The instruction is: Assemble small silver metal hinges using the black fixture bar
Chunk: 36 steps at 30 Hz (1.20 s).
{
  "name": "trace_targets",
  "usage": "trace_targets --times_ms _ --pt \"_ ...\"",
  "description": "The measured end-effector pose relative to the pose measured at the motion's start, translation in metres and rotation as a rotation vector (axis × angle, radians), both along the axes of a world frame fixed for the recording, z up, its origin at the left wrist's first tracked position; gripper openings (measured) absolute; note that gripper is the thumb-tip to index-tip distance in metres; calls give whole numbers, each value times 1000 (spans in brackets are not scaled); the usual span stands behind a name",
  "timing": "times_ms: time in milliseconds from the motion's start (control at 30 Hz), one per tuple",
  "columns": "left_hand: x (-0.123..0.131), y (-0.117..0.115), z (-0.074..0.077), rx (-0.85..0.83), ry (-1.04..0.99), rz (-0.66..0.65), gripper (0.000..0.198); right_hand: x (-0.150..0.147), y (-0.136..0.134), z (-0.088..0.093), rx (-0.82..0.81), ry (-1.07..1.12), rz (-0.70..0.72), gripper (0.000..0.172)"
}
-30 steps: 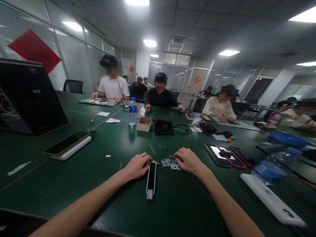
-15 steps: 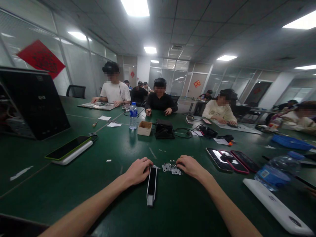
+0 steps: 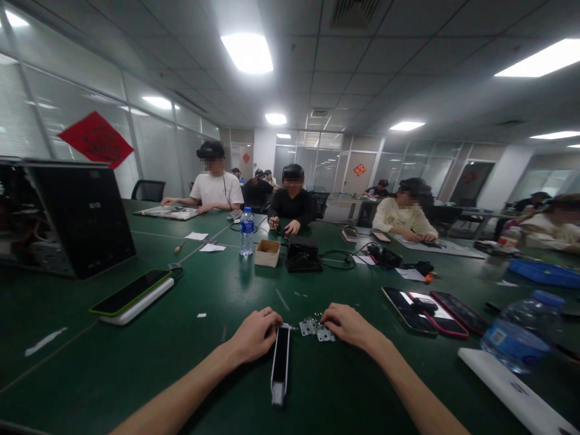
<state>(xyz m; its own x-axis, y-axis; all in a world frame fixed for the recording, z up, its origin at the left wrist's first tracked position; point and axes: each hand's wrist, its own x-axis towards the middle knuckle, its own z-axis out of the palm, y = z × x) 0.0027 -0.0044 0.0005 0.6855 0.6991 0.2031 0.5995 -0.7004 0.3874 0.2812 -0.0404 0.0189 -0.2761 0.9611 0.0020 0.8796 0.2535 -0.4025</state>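
My left hand (image 3: 254, 333) rests on the green table (image 3: 149, 344) with fingers curled, its fingertips against the top end of a long black-and-white device (image 3: 280, 362) lying flat. My right hand (image 3: 348, 324) lies to the right with fingers bent, touching a small cluster of silver metal hinges (image 3: 316, 329) between the two hands. Whether either hand grips anything is hidden by the curled fingers.
A phone on a white power bank (image 3: 133, 295) lies left, a black computer case (image 3: 67, 214) beyond it. Two phones (image 3: 426, 305), a lying water bottle (image 3: 521, 332) and a white slab (image 3: 516, 393) are right. A bottle (image 3: 246, 231), cardboard box (image 3: 267, 253) and black gear (image 3: 302, 254) stand mid-table. Several people sit opposite.
The camera has tilted upward, so hands and table sit lower in the picture. Both hands stay at the device and the hinges. A person opposite brought both hands together.
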Motion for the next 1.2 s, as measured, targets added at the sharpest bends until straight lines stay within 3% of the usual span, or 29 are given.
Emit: trace_targets --times_ms 167,333,700,1000,1100,1200 --pt "0 -1 3 -14 0 4 23 -7 0 4 40 -81 14 21" --pt "2 -3 6 2 6 -4 24 -13 9 -4 69 -123 -67 16" --pt "4 -2 8 -32 -15 -17 24 -10 9 0 -99 -14 -196 11" --pt "4 -2 10 -28 -29 -45 25 0 4 -1 -177 96 -191 14" --pt "5 1 6 -9 -30 -50 26 0 2 0 -87 91 -159 18" --pt "5 3 3 13 -22 -46 25 -11 -1 -3 230 5 -90 17"
